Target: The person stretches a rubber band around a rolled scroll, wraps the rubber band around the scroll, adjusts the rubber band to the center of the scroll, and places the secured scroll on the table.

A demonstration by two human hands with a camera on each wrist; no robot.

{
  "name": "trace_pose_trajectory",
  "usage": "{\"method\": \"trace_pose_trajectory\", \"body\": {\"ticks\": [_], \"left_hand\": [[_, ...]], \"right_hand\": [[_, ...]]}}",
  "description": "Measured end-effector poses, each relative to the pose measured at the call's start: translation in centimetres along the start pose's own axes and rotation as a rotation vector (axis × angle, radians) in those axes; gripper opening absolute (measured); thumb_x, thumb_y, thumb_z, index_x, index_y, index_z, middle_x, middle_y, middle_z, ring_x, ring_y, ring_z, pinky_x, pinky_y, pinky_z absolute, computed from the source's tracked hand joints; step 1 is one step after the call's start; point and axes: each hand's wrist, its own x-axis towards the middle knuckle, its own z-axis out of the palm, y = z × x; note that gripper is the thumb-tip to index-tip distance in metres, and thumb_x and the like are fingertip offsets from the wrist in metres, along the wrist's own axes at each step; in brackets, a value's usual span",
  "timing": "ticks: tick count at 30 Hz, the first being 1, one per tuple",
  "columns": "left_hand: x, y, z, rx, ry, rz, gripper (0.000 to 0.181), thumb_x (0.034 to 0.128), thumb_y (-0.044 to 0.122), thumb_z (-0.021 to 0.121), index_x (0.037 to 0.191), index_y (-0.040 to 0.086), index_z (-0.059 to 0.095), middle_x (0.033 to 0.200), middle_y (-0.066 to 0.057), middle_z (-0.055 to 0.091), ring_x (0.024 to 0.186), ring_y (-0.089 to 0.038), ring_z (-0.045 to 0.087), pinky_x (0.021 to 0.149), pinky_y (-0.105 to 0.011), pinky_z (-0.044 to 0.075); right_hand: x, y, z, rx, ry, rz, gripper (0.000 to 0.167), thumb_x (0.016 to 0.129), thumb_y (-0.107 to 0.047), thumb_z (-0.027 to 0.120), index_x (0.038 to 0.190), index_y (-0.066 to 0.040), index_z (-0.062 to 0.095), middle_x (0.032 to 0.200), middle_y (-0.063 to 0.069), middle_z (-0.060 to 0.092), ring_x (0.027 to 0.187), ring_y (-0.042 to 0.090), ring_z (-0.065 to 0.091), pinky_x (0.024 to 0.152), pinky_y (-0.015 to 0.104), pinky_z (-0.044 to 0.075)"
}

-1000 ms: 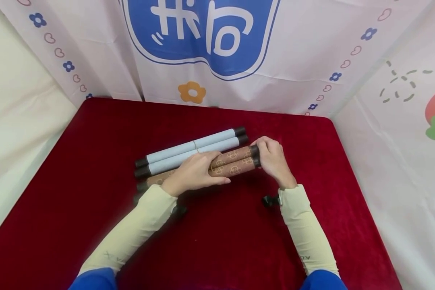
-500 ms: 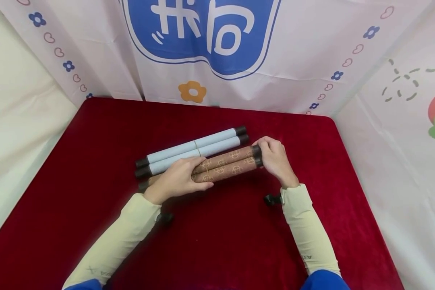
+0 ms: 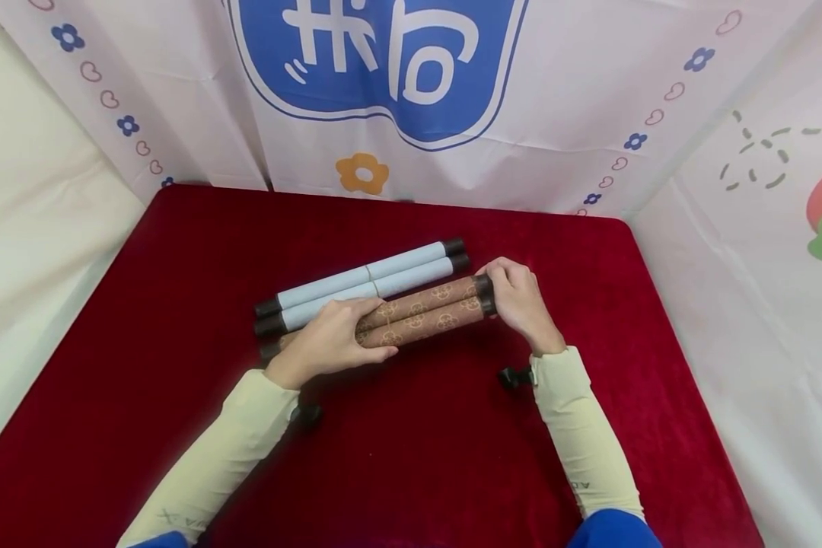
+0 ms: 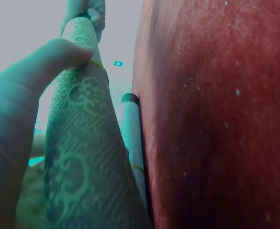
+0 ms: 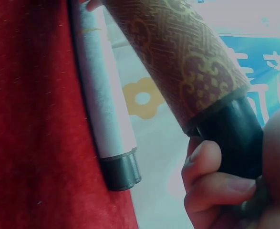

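A pair of brown patterned scrolls [image 3: 421, 310] with black end knobs lies side by side, bound by a thin band, held above the cloth. My left hand [image 3: 325, 342] grips the pair left of its middle, thumb on the near side; it hides part of their left half. My right hand [image 3: 519, 301] holds the black knobs at the right end; in the right wrist view its fingers [image 5: 204, 157] curl round a black knob [image 5: 235, 133]. Just behind lies a second pair, pale blue scrolls [image 3: 363, 285] with black ends and a thin tie, resting on the cloth.
A dark red velvet cloth [image 3: 411, 457] covers the table. Behind it hangs a white printed backdrop [image 3: 562, 114], with pale curtains [image 3: 34, 152] at the left side. A small black device [image 3: 514, 378] sits at my right wrist.
My left hand has slid leftward along the brown scrolls, uncovering the band round them. My right hand has stayed at the right end, and the pale blue scrolls have not moved.
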Motion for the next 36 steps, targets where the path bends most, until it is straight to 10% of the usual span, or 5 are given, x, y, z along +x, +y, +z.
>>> {"method": "trace_pose_trajectory", "body": {"ticks": [6,14,25,36], "left_hand": [[-0.3,0.0,0.6,-0.011,0.017,-0.061,0.076,0.0745,0.044,0.095,0.133,0.004,0.067,0.12,-0.008,0.076,0.108,-0.026,0.074,0.095,-0.046,0.059],[0.9,0.7,2.5,0.0,0.073,-0.102,0.063,0.0748,0.041,0.096,0.121,0.004,0.073,0.099,-0.006,0.076,0.088,-0.023,0.073,0.078,-0.044,0.059],[2.1,1.9,4.4,0.07,0.082,-0.16,0.046,0.0788,0.04,0.094,0.097,0.009,0.066,0.074,0.0,0.062,0.065,-0.016,0.059,0.06,-0.041,0.053],[0.6,2.3,1.2,0.152,0.053,-0.028,0.063,0.0973,0.039,0.075,0.144,-0.001,0.059,0.136,-0.017,0.068,0.126,-0.033,0.067,0.103,-0.051,0.056]], "right_hand": [[0.4,1.0,-0.7,-0.1,-0.002,0.029,0.04,0.11,-0.032,0.04,0.109,-0.009,0.073,0.103,0.015,0.073,0.075,0.028,0.064,0.06,0.034,0.055],[0.0,2.6,-2.2,-0.204,-0.03,0.133,0.055,0.11,-0.046,0.044,0.14,-0.003,0.061,0.122,0.017,0.074,0.098,0.032,0.074,0.086,0.044,0.06],[-2.5,1.7,-2.6,-0.349,-0.189,0.066,0.073,0.111,-0.049,0.042,0.161,0.004,0.034,0.166,0.024,0.038,0.157,0.04,0.034,0.127,0.058,0.03],[-4.2,2.0,-2.1,-0.487,-0.21,-0.089,0.078,0.109,-0.051,0.048,0.165,0.0,0.027,0.172,0.022,0.028,0.163,0.044,0.016,0.128,0.067,0.017]]}}
